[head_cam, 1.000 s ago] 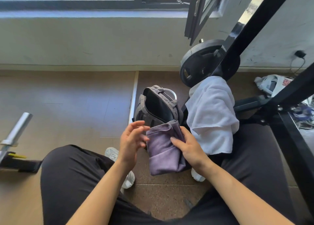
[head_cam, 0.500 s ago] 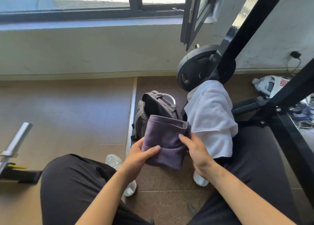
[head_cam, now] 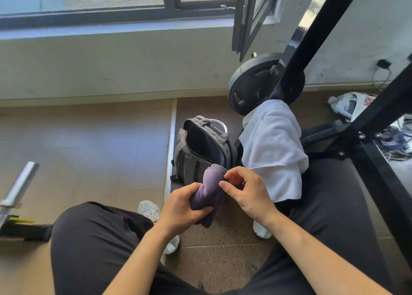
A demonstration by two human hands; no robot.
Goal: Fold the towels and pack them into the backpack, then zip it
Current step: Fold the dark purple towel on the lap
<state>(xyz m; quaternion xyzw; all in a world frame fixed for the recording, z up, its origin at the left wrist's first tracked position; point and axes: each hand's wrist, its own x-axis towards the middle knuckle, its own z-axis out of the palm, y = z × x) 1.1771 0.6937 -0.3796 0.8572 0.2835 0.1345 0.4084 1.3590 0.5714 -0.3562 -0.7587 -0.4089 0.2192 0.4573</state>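
A purple towel (head_cam: 209,187) is bunched into a narrow roll between my hands, just in front of the grey backpack (head_cam: 189,163). My left hand (head_cam: 180,210) is wrapped around its lower part. My right hand (head_cam: 245,190) pinches its upper right edge with thumb and fingers. The backpack stands on the floor with its main compartment unzipped and gaping, dark inside. A white towel (head_cam: 274,147) hangs unfolded over the end of the black bench, right of the backpack.
A black weight plate (head_cam: 252,83) leans behind the towel, with black rack bars (head_cam: 312,38) crossing at the right. A steel barbell end (head_cam: 20,183) lies at the left. My knees and white shoes (head_cam: 149,210) are below. A white plastic bag (head_cam: 350,105) lies far right.
The purple towel went from a flat folded rectangle to a tight roll. My left hand closed around it and my right hand shifted to its top edge.
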